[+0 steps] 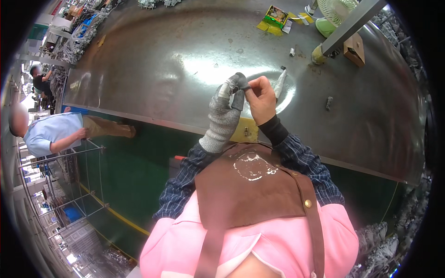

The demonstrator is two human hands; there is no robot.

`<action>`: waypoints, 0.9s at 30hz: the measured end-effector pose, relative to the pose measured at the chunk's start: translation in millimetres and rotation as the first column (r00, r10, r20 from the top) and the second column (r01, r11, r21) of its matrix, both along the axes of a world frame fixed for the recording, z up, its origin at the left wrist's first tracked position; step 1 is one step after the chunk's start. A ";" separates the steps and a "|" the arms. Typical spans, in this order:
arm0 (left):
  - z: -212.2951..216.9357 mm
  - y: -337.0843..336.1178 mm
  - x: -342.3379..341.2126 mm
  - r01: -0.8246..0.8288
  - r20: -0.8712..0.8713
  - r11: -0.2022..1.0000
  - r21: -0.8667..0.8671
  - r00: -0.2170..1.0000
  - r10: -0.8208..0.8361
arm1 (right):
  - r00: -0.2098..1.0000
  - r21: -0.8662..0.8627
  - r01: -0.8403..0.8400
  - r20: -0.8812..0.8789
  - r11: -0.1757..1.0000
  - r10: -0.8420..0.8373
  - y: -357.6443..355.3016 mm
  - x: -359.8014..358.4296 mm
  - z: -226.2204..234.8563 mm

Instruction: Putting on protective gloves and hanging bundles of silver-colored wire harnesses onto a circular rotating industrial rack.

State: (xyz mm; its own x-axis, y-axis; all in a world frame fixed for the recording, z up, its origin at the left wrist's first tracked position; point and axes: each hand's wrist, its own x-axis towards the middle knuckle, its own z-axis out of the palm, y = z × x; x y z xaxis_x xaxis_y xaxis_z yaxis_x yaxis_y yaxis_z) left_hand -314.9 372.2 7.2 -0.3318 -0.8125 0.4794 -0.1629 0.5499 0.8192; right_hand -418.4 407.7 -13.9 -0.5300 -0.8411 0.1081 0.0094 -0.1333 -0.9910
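My left hand (222, 111) wears a grey knit glove, darker at the fingertips, with a pale wrapping round one finger. Its fingers are raised and partly spread, and I see nothing gripped in them. Bare and closed in a pinch, my right hand (262, 101) touches the dark fingertip (242, 82) of that glove. Whether a small thing is also between the pinching fingers is hidden. Just beyond the right hand lies a whitish tube (280, 85) with a black cap. Below the hands, a yellow block (241, 132) with a small metal fitting sits at the table edge.
The metal table (153, 88) holds a small metal part (329, 103), a small white roll (292, 52), a cardboard box (354, 49), a fan (336, 11) and a yellow-green carton (276, 17). A grey post (353, 27) rises at right. A person (55, 132) stands beside a tube rack at left.
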 end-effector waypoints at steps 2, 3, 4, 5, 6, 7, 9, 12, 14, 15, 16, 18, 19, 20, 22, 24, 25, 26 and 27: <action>1.8 -2.2 -1.3 0.003 0.047 0.998 -0.064 0.999 0.000 | 0.997 0.029 0.006 -0.078 1.000 -0.004 1.2 -1.4 3.0; 2.6 -4.0 -1.6 0.002 0.071 0.995 -0.099 0.997 0.005 | 0.996 0.027 0.004 -0.092 1.000 -0.001 1.3 -2.8 3.6; 2.5 -5.6 -2.7 0.005 0.088 0.988 -0.154 0.996 0.009 | 0.994 0.026 0.001 -0.105 1.000 0.001 1.3 -3.8 4.7; 1.9 -6.9 -4.3 0.008 0.104 0.978 -0.209 0.994 0.014 | 0.984 0.008 0.012 -0.177 1.000 -0.010 1.7 -4.1 8.7; 0.7 -8.7 -6.3 0.015 0.118 0.965 -0.261 0.993 0.017 | 0.968 -0.008 0.024 -0.249 1.000 -0.026 2.9 -5.4 14.5; 0.2 -10.9 -7.1 0.040 0.112 0.969 -0.246 0.994 -0.013 | 0.946 -0.026 0.036 -0.320 0.999 -0.042 4.0 -6.5 18.5; 3.1 -10.3 -7.3 0.030 0.118 0.977 -0.212 0.993 -0.005 | 0.910 -0.067 0.034 -0.411 0.997 -0.059 6.2 -8.8 21.4; 9.4 -10.0 -3.6 0.016 0.100 0.995 -0.099 0.995 -0.006 | 0.845 -0.119 -0.031 -0.534 0.992 -0.038 8.5 -10.7 26.1; 12.7 -11.6 -1.1 0.023 0.109 0.999 -0.036 0.994 -0.019 | 0.875 -0.126 -0.067 -0.484 0.990 -0.002 9.9 -11.7 24.4; 15.1 -12.7 0.9 0.027 0.132 0.999 -0.026 0.991 -0.024 | 0.921 -0.123 -0.079 -0.389 0.989 0.025 10.1 -11.3 21.4; 16.1 -13.1 2.2 0.032 0.153 0.999 -0.015 0.988 -0.029 | 0.956 -0.121 -0.091 -0.289 0.989 0.052 10.6 -11.4 19.6; 9.5 -12.9 3.5 0.050 0.182 0.993 -0.106 0.983 -0.031 | 0.961 -0.049 -0.127 -0.255 0.991 0.111 9.3 -16.0 23.5; 6.5 -12.6 4.5 0.061 0.196 0.987 -0.152 0.980 -0.030 | 0.962 -0.014 -0.146 -0.235 0.989 0.139 8.8 -18.1 24.9; 5.1 -11.8 5.5 0.067 0.209 0.989 -0.135 0.977 -0.037 | 0.957 0.005 -0.159 -0.244 0.987 0.156 9.4 -19.4 24.3; 4.3 -10.6 4.2 0.083 0.230 0.991 -0.103 0.972 -0.057 | 0.947 0.041 -0.179 -0.265 0.983 0.184 10.1 -24.6 22.9; 8.2 -8.5 2.7 0.111 0.238 0.978 -0.178 0.969 -0.066 | 0.939 0.056 -0.173 -0.293 0.983 0.182 10.5 -28.8 21.1; 10.4 -7.0 2.4 0.122 0.243 0.969 -0.215 0.968 -0.068 | 0.934 0.063 -0.172 -0.307 0.983 0.183 10.4 -29.7 21.4; 11.5 -4.9 1.2 0.129 0.270 0.958 -0.256 0.961 -0.058 | 0.910 0.063 -0.129 -0.390 0.990 0.143 10.3 -30.0 22.5; 11.4 -4.7 0.0 0.138 0.296 0.945 -0.298 0.954 -0.046 | 0.877 0.057 -0.084 -0.470 0.995 0.101 8.2 -28.8 23.0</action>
State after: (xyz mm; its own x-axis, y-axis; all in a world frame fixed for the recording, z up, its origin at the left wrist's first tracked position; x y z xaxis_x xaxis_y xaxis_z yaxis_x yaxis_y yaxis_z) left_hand -314.9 367.6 18.6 -0.5564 -0.5964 0.5786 -0.2973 0.7931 0.5316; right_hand -447.2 415.9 9.0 -0.3428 -0.8916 0.2960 -0.4495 -0.1209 -0.8851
